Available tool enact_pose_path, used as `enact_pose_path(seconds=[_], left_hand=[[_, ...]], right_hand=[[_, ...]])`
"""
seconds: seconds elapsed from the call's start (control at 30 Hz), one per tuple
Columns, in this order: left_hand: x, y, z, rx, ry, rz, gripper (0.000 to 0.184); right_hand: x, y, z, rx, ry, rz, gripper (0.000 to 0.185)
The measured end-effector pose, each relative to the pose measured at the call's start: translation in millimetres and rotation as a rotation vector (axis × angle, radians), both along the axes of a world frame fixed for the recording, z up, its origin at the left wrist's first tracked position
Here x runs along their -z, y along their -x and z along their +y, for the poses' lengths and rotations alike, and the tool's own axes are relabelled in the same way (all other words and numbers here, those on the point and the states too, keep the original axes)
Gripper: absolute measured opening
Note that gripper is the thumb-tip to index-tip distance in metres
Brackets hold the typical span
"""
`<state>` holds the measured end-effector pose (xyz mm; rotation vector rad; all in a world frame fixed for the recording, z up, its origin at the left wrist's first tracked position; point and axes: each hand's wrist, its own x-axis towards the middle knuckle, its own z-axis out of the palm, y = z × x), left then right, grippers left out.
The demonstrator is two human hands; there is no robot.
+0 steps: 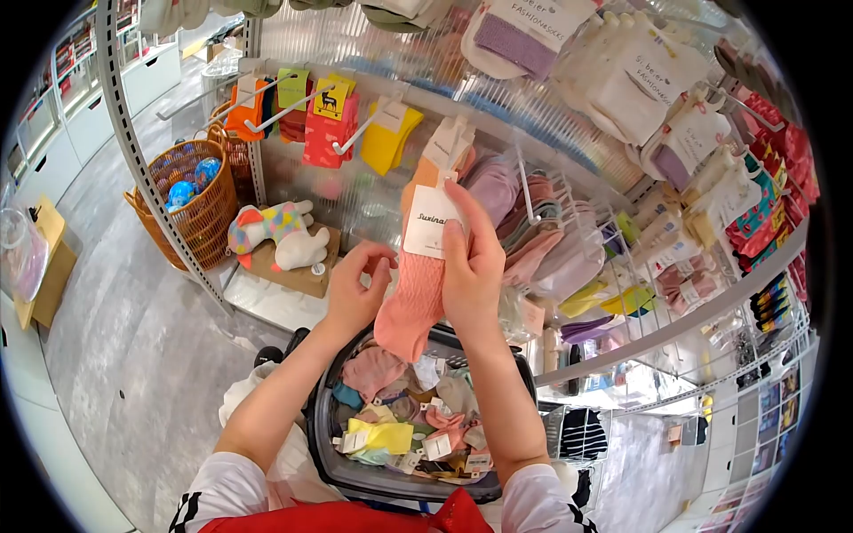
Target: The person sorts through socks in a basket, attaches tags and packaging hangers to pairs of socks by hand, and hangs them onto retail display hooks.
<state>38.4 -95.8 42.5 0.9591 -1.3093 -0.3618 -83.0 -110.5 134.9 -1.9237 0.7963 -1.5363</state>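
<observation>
Grey marbled floor [115, 355] and sock racks in a shop here, with a wicker basket [191, 222] holding some blue stuff over on the left. Next to it, a spotted plush toy [283, 233] lies on a cardboard box [311, 280], with orange, red and yellow socks hanging on hooks above. Left hand [357, 289] is half open, fingers loosely curled, just beside the pink sock [418, 298]. That sock's up over a dark bin [333, 455] full of mixed socks, with the right hand [474, 266] gripping it near the top, thumb on the white tag [428, 222]. Far right is all packed hanging socks [684, 213].
</observation>
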Motion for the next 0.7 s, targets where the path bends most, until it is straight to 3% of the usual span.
enact_pose_path(seconds=[0.3, 0.6, 0.7], left_hand=[[5.5, 1.3, -1.3, 0.08, -0.017, -0.022, 0.012], [24.6, 6.4, -10.5, 0.275, -0.11, 0.244, 0.033], [24.4, 6.6, -8.7, 0.269, -0.09, 0.172, 0.032]], right_hand=[[-10.4, -6.2, 12.9, -0.059, -0.098, -0.052, 0.039], [-11.5, -8.4, 12.4, -0.026, -0.121, -0.019, 0.042], [-7.0, -6.1, 2.6, -0.015, -0.189, -0.006, 0.043]])
